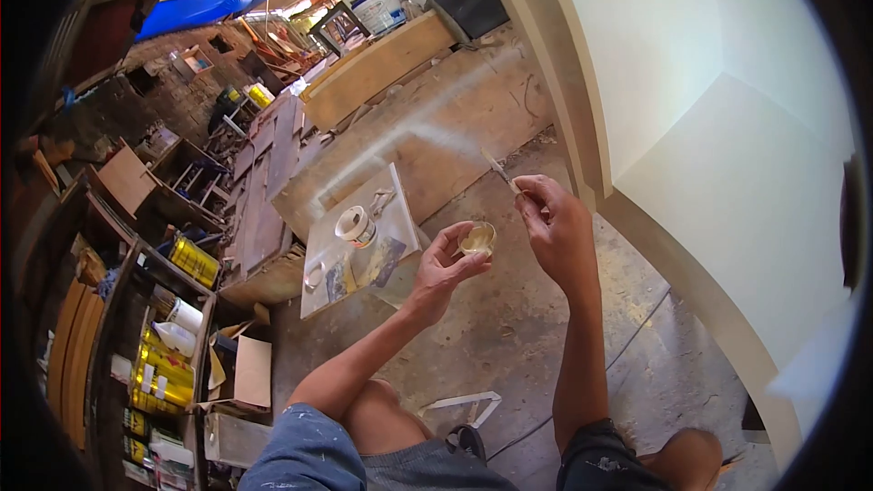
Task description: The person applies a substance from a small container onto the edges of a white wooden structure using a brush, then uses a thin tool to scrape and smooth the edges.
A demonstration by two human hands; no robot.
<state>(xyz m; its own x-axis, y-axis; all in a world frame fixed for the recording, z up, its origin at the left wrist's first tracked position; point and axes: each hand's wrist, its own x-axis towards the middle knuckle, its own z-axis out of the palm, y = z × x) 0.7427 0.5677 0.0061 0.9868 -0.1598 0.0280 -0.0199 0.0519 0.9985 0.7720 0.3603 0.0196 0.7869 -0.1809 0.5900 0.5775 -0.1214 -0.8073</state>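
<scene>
**Cup cradled in your left hand, thin tool pinched in your right**

Your left hand (446,265) is closed around a small round cup (478,238). The fingertips and thumb ring its rim and the palm is turned up beneath it. Held this way the cup sits level with its mouth open to you, which seems to be what stops the pale, creamy contents from running out.

Your right hand (556,225) is just beside it, close but not touching. It is clenched on the near end of a thin tool (499,168), with thumb and fingers pinching it at the very end. That grip leaves the rest of the tool free, slanting up and away from the cup. I cannot tell whether it is a brush, a stick or a narrow blade, or whether anything is on its tip.

Both hands are raised in front of you above the concrete floor (509,345), between your bent knees.

Beyond your left hand a light board (400,205) lies flat on the floor. An open can (355,225) stands on it, smeared and within reach, so the board appears to serve as a tray for messy things.

To your right rises a smooth white panel (727,173). Well apart on your left, a shelf (118,327) holds yellow cans (193,259).
</scene>
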